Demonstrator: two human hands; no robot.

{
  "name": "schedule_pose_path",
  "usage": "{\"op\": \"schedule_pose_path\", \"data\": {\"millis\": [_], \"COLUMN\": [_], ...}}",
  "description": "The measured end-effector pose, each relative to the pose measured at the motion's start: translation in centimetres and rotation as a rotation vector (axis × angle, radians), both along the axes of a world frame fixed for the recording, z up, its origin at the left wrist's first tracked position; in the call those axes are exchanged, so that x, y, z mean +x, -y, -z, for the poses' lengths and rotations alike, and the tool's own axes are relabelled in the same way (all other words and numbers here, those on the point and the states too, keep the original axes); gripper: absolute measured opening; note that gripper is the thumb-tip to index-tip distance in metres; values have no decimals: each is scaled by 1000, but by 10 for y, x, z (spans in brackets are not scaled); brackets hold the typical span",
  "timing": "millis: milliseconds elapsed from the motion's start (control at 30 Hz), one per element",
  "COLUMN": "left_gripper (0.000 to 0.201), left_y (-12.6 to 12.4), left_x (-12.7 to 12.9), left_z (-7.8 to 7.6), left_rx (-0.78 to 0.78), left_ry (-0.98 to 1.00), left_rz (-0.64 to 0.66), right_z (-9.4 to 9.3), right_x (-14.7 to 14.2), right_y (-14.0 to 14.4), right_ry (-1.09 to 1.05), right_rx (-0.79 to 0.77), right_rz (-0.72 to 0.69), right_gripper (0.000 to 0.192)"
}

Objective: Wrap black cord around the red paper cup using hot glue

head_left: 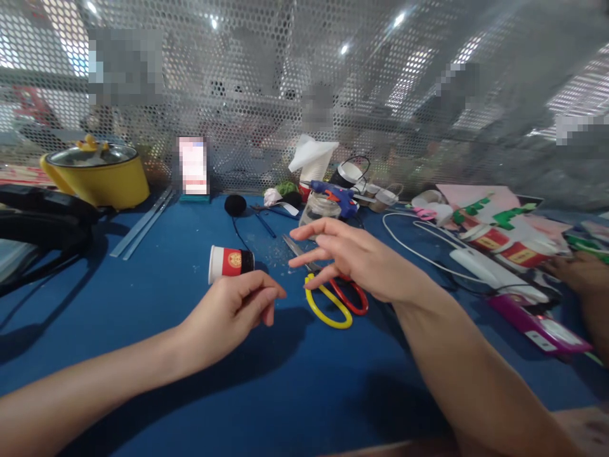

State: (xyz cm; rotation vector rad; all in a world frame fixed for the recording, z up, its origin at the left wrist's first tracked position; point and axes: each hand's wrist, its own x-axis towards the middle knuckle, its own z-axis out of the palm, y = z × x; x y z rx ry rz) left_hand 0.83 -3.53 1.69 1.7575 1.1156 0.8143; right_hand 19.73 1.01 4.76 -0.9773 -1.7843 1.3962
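Over the blue table, my left hand point(238, 304) is loosely closed, thumb against the curled fingers; whether anything is inside I cannot make out. Just behind it a paper cup point(225, 263) lies on its side, white and red with a gold emblem and a black end. My right hand point(342, 254) is open, fingers spread, holding nothing. It hovers above scissors point(328, 306) with one yellow and one red handle loop, hiding part of them. Behind this hand, a blue hot glue gun point(335, 193) rests on a glass jar point(320, 209).
A yellow pot point(102, 178), two clear strips point(143, 225), a phone point(194, 166) and a black ball point(235, 205) with a cord stand or lie leftward. Right are a white power strip point(497, 274), a purple box point(540, 324), decorated cups point(528, 251) and another person's hand point(578, 273).
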Motion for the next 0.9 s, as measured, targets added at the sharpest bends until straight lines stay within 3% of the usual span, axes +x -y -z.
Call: {"op": "schedule_pose_path", "data": {"millis": [100,167,333,433,567,700,767,833,900], "left_gripper": [18,20,23,21,20,16,17,21,24], "left_y": [-4,-8,-12,-11,-9,-6,-6,-6,-7], "left_x": [-2,-2,4,6,3,0,-1,-2,-3], "left_z": [1,3,14,20,15,3,3,6,10], "left_rx": [60,-37,-425,-430,-285,-139,-89,-59,-46], "left_ry": [-92,-69,347,469,363,205,70,-72,-162], "left_rz": [-34,-42,111,63,-102,-114,-84,-56,-46], "right_z": [-1,0,9,11,3,-11,-16,-16,-10], "right_x": [6,2,-22,-30,-14,13,19,16,3], "right_y": [-7,-5,18,27,16,2,1,5,13], "right_ry": [-72,-114,-106,-86,-52,337,498,544,508], "right_rx": [-61,-84,-94,-35,85,385,561,632,590], "right_rz": [-21,-59,-295,-355,-132,301,437,432,293], "right_gripper": [23,23,26,31,29,27,23,20,20]}}
